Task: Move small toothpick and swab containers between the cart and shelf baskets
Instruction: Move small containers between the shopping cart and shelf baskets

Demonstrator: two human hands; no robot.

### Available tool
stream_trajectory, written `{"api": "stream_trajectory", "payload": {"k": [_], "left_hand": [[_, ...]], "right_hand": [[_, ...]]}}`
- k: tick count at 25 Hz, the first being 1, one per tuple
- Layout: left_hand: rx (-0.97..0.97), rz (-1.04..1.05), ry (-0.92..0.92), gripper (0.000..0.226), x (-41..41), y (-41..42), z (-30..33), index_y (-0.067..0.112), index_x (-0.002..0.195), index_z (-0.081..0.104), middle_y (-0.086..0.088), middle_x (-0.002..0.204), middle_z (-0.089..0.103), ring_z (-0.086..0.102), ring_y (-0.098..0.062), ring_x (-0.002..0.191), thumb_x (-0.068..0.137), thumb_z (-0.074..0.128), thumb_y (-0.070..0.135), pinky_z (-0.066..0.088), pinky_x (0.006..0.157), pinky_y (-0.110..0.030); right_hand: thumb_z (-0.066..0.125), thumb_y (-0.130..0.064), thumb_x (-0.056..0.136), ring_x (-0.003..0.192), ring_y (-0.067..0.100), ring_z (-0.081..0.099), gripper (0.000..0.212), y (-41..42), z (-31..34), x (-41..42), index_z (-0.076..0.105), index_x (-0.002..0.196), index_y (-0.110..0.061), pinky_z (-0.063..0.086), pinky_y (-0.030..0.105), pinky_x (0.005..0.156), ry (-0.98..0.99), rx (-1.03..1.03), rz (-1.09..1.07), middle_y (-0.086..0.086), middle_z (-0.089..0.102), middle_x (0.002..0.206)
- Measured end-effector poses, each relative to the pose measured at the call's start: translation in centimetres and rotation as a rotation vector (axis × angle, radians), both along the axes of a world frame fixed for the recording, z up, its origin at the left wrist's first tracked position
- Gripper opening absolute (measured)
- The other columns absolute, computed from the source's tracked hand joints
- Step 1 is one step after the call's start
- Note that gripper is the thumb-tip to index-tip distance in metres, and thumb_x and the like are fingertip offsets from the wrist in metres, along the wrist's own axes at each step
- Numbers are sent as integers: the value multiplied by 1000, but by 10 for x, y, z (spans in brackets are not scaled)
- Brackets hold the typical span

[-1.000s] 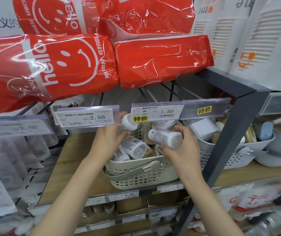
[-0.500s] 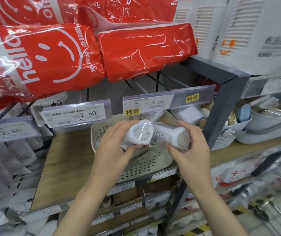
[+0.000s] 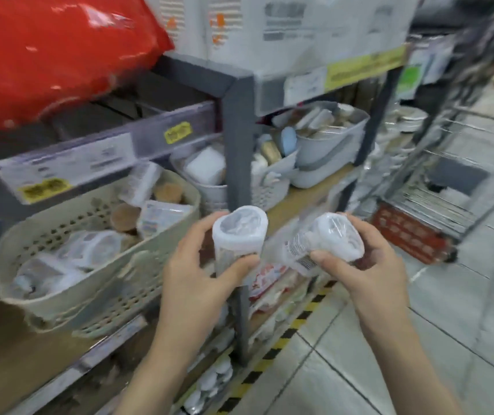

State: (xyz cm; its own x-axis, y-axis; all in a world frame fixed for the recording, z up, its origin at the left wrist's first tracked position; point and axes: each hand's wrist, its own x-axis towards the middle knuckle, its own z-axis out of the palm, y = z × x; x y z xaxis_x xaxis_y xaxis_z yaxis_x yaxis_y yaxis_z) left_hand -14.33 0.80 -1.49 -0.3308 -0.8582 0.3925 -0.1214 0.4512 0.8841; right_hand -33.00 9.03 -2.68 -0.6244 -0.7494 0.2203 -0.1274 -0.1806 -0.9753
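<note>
Now drawn clear of the basket [image 3: 96,283], out past the shelf's front edge.
Left hand [image 3: 197,283] gripping one container [image 3: 238,235], right hand [image 3: 368,274] pinching another container [image 3: 326,244].

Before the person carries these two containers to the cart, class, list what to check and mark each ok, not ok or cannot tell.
1. Left hand grips the left container: ok.
2. Right hand grips the right container: ok.
3. Both containers are out of the beige basket: ok.
4. Lids closed: cannot tell, plastic wrap and blur hide them.
5. Cart within view, to the right: ok.
6. Free room in the cart: cannot tell, the view is blurred.
</note>
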Motion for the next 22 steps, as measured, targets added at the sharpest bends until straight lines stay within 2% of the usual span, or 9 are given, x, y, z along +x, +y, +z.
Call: {"api": "stream_trajectory", "payload": {"k": [2,5,8,15,18,20,22], "left_hand": [[80,-127,18,51,-45,2,-7,34,114,60,20,111,65,59,-1,105,69,83,28,49,87,-22],[145,-278,6,48,-121,8,-17,35,109,61,21,107,66,60,1,100,69,83,19,46,81,-12],[206,-401,-19,46,-206,16,-28,37,105,61,21,101,67,62,1,94,69,82,17,49,76,-15],[294,-478,-86,50,-371,20,-52,38,110,59,17,105,67,63,-3,97,68,83,23,55,83,-39],[302,-473,-122,48,-421,4,-61,43,104,59,20,102,66,62,-1,95,70,82,20,54,80,-33],[312,-473,-152,45,-453,-18,-67,44,98,58,24,98,65,62,2,92,70,81,17,50,74,-22],[321,-465,-189,45,-492,-50,-79,40,100,58,22,98,66,62,0,93,69,82,17,48,75,-21]], "right_hand": [[80,1,68,101,15,66,51,22,-4,-33,68,104,-33,54,36,83,-48,11,-70,-6,71,106],[75,8,68,92,9,67,53,54,-10,-89,66,109,-25,53,19,69,-115,15,-185,-5,71,103],[74,7,69,90,9,67,53,83,-17,-157,65,111,-23,52,17,66,-118,41,-306,-2,70,105],[73,11,70,84,9,67,52,113,-36,-303,66,101,-30,52,16,62,-164,99,-449,-6,72,97],[73,10,71,79,6,66,51,97,-47,-356,68,92,-36,51,17,61,-167,159,-417,-13,71,90],[74,8,71,79,5,65,49,76,-56,-389,67,94,-35,52,17,60,-168,190,-395,-17,69,89],[75,8,70,77,2,65,50,51,-71,-425,64,97,-32,51,16,59,-191,226,-388,-17,69,88]]}}
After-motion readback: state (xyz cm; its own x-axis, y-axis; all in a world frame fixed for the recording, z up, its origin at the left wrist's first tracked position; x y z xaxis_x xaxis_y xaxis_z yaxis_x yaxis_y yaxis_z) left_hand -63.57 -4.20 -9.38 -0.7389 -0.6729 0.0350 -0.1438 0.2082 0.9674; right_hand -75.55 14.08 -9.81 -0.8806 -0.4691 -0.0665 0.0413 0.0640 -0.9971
